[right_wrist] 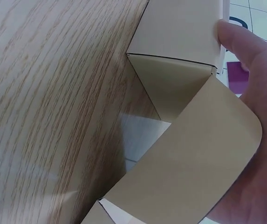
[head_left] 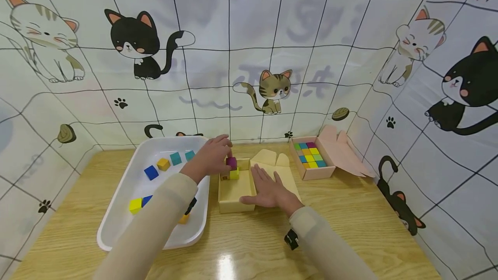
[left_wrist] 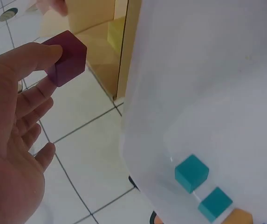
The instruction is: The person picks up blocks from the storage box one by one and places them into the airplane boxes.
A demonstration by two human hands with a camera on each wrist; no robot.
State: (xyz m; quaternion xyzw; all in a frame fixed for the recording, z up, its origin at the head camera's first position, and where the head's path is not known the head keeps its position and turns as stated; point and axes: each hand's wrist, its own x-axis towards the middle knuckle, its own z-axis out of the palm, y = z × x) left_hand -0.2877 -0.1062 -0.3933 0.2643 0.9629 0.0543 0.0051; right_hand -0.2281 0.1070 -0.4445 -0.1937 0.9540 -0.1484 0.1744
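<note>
Plainly, left hand (head_left: 209,159) pinches purple cube (head_left: 231,163) (right hand (head_left: 269,188) touches yellow box (head_left: 236,207))

Purple cube (head_left: 231,163) held above open cream box (head_left: 236,207), lid (head_left: 287,176) folded back.

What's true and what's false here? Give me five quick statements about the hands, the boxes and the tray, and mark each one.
1. The left hand holds a purple block. True.
2. The pink box is shut. False: its lid is open and coloured blocks show inside.
3. The right hand grips a green block. False: it holds no block; its thumb touches the yellow box.
4. In the head view, the tray is left of the yellow box. True.
5. There are no blue blocks in the tray. False: blue blocks lie in it.
</note>
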